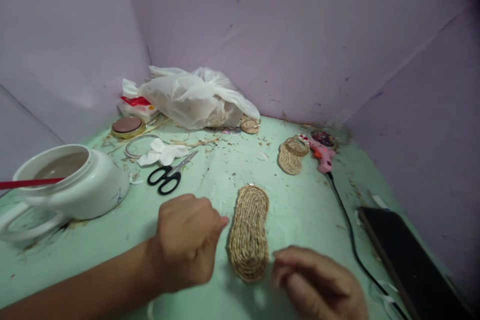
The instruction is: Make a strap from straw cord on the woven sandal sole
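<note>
Pictured above a pale green tabletop (210, 170), with the bare left hand (189, 245) closed into a fist, its inside hidden, and the bare right hand (318, 280) blurred and half-curled, impossible to tell whether gripping anything. Centred between the two on a tan, sole-shaped piece of coiled, braided fibre (249, 235), just right of the fist and just left of the bent right fingertips. Backed by black-handled metal scissors (180, 164) beyond the fist and a small tan braided-fibre slipper (290, 161) farther off.

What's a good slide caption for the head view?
Sole-shaped woven piece between left hand and right hand, scissors and pink glue gun beyond.
</note>
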A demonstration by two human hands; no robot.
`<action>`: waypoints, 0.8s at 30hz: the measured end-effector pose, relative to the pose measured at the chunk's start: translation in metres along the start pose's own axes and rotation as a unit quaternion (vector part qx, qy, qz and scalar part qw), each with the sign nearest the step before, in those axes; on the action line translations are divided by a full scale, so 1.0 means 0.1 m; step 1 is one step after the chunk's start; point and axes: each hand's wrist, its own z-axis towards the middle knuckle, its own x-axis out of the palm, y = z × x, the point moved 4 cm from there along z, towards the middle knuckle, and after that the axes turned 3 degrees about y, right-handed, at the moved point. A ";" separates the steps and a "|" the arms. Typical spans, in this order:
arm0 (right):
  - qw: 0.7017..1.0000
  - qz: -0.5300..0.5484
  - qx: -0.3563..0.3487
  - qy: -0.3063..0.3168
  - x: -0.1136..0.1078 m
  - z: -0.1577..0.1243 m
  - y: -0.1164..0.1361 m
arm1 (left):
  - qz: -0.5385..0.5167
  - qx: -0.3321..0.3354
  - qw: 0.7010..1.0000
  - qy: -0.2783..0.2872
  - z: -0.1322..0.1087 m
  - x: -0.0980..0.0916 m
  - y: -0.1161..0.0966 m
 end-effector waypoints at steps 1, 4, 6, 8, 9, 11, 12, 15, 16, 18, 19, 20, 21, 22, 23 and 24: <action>0.998 -0.019 -0.004 -0.062 -0.14 0.05 0.02 | 0.000 -0.028 1.000 -0.001 0.02 0.02 0.08; 0.974 -0.039 0.021 -0.223 -0.52 0.22 0.05 | -0.018 -0.117 0.993 0.003 0.07 0.09 0.28; 0.964 -0.031 0.071 -0.253 -0.62 0.32 0.03 | -0.046 -0.202 0.978 0.027 0.09 0.16 0.38; 0.964 -0.006 0.152 -0.217 -0.57 0.39 -0.04 | -0.101 -0.292 0.945 0.110 0.08 0.27 0.41; 0.965 0.000 0.189 -0.184 -0.50 0.41 -0.07 | -0.129 -0.324 0.922 0.167 0.06 0.34 0.40; 0.963 -0.004 0.239 -0.123 -0.32 0.41 -0.13 | -0.153 -0.351 0.883 0.270 0.03 0.45 0.32; 0.963 -0.009 0.251 -0.099 -0.24 0.40 -0.15 | -0.151 -0.350 0.875 0.300 0.01 0.49 0.28; 0.965 -0.020 0.251 -0.077 -0.09 0.37 -0.20 | -0.177 -0.346 0.870 0.302 -0.02 0.54 0.19; 0.967 -0.017 0.243 -0.075 -0.07 0.36 -0.20 | -0.204 -0.350 0.869 0.284 -0.02 0.53 0.16; 0.974 0.009 0.219 -0.054 -0.04 0.34 -0.17 | -0.263 -0.352 0.863 0.249 -0.01 0.49 0.09; 0.978 0.033 0.203 -0.030 -0.02 0.33 -0.13 | -0.286 -0.341 0.864 0.235 0.00 0.46 0.03; 0.982 0.058 0.181 0.000 0.01 0.31 -0.09 | -0.303 -0.321 0.868 0.228 0.02 0.43 -0.04; 0.984 0.078 0.156 0.032 0.05 0.30 -0.04 | -0.315 -0.293 0.874 0.227 0.04 0.39 -0.11; 0.986 0.090 0.130 0.060 0.09 0.29 0.01 | -0.323 -0.259 0.881 0.230 0.06 0.36 -0.20; 0.987 0.093 0.107 0.081 0.13 0.27 0.04 | -0.326 -0.225 0.888 0.234 0.07 0.33 -0.27; 0.988 0.088 0.090 0.092 0.16 0.26 0.07 | -0.324 -0.194 0.895 0.238 0.07 0.31 -0.34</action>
